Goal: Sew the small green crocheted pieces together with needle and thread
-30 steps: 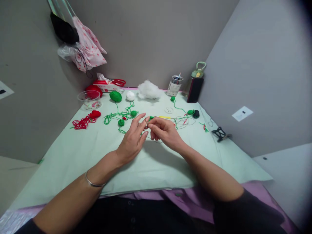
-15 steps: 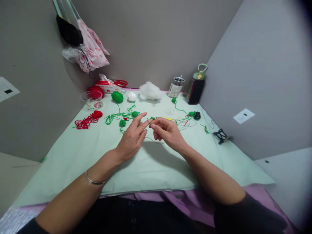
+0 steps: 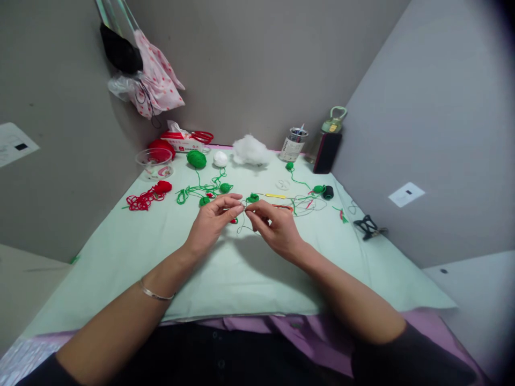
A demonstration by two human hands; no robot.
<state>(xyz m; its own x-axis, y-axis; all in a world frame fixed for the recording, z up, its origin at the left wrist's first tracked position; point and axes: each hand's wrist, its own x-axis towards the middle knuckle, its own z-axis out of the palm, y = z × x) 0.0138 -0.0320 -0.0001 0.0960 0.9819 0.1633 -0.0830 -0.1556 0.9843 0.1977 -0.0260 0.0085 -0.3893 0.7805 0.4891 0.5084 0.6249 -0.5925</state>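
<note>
My left hand (image 3: pixel 212 219) and my right hand (image 3: pixel 277 225) meet fingertip to fingertip above the middle of the table. A thin dark thread (image 3: pixel 243 228) hangs in a loop below the fingertips. My right thumb and index finger are pinched on the thread. The left thumb and fingers are pressed together at the same spot, and what lies in them is too small to make out. Just beyond the fingers lie a small green yarn piece (image 3: pixel 252 198) and a crochet hook (image 3: pixel 276 196) with a yellow handle. An orange-red tool (image 3: pixel 286 207) is partly covered by my right hand.
Green yarn balls (image 3: pixel 196 159), a white ball (image 3: pixel 220 159) and white stuffing (image 3: pixel 251 150) sit at the back. Red yarn (image 3: pixel 148 197) and a clear tub (image 3: pixel 155 165) stand left. A pen can (image 3: pixel 293 145), a bottle (image 3: pixel 333 120), a phone (image 3: pixel 328 153) and a black clip (image 3: pixel 368 227) are right.
My left fingers, spread with the index finger extended before, have closed in a pinch against the right fingertips. The yellow crochet hook and the orange-red tool now show more.
</note>
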